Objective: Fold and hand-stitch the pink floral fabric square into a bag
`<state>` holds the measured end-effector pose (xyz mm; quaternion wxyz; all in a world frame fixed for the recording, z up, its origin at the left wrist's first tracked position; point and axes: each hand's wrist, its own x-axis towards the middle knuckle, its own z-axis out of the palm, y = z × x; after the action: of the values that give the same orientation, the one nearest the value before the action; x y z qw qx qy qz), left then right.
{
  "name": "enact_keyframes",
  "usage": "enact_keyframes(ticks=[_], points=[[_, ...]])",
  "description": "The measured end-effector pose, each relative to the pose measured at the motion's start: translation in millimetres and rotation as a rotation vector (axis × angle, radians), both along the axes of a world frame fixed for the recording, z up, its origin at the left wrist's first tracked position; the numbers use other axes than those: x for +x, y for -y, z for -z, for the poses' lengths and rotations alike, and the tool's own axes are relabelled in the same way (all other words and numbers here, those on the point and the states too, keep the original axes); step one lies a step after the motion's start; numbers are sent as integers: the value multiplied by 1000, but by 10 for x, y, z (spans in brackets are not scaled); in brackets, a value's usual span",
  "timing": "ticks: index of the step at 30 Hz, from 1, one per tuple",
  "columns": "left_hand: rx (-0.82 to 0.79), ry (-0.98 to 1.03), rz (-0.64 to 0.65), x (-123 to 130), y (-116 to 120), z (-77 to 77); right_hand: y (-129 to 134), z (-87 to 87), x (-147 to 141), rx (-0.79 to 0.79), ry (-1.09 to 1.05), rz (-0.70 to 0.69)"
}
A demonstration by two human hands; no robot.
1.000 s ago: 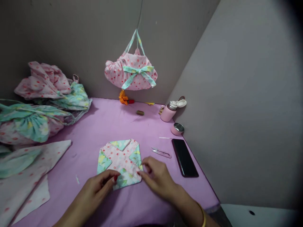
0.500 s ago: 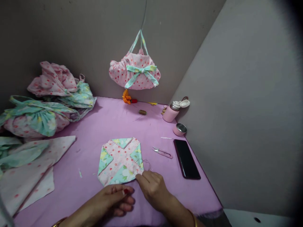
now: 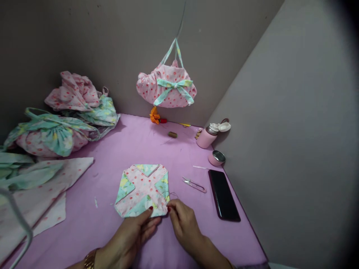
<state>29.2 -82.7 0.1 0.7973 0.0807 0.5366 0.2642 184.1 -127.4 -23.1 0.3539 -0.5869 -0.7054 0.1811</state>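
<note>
1. The octagonal cloth piece [image 3: 141,190], pink with red dots and with mint flowered flaps, is lying in front of me on the purple tabletop [image 3: 131,140].
2. My left hand [image 3: 134,233] is holding its near edge: the thumb is on top, and the other fingers are curled below this edge.
3. My right hand [image 3: 183,220] is at the near right corner. Its fingers are narrow, with the tips close together; whether they grip cloth or a needle, I cannot tell.
4. A thin thread [image 3: 174,194] makes a loop just above my right hand, partly over the cloth.
5. To the right are the thread snips [image 3: 198,186], and beside them the dark phone [image 3: 224,195].
6. Farther back, a spool [image 3: 172,135] lies on its side, and a pink bottle [image 3: 206,138] stands with its white cap open.
7. Above the back edge, a dotted bag [image 3: 166,95] hangs.
</note>
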Motion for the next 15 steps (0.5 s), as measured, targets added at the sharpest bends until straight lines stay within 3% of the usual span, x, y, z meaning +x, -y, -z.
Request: enact_keyframes(ticks=[5, 15], points=[[39, -3, 23, -14, 20, 20, -115, -109, -6, -145, -135, -22], [47, 40, 42, -24, 36, 134, -78, 28, -3, -256, -167, -87]])
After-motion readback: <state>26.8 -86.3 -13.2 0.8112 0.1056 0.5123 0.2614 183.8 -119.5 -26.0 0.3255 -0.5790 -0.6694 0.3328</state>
